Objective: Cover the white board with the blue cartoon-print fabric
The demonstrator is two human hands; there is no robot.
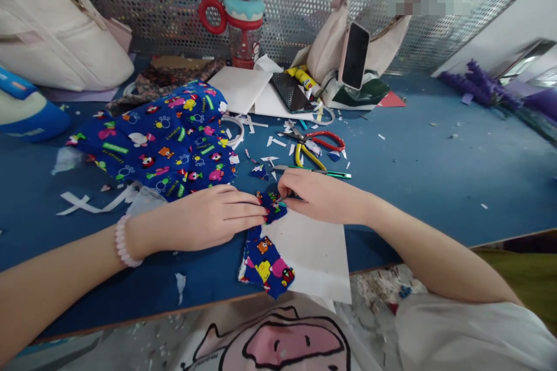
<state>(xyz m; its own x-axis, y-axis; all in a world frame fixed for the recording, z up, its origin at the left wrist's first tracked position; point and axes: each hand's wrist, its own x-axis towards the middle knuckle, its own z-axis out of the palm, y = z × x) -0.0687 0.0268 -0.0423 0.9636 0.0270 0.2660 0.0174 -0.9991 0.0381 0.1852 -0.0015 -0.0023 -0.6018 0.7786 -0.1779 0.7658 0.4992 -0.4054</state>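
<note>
Head view: blue tabletop, matte, littered. Large blue cartoon-print cloth spread loose and rumpled to the left, soft woven, irregular edges. White sheet, smooth, stiff-looking, straight-edged, at table's near edge; partly covered, judging by its left side only, most of the visible face bare. Small print cloth sits along that side, jagged notched outline, frayed left edge; looks cut but not trimmed neat. Left hand flat, fingers extended, pressing the small cloth's upper part. Right hand has thumb and fingertips nearly together by the same part; can't tell what's pinched. Beyond: red-handled tool, yellow handles, slim green-handled tool, thin paper strips.
</note>
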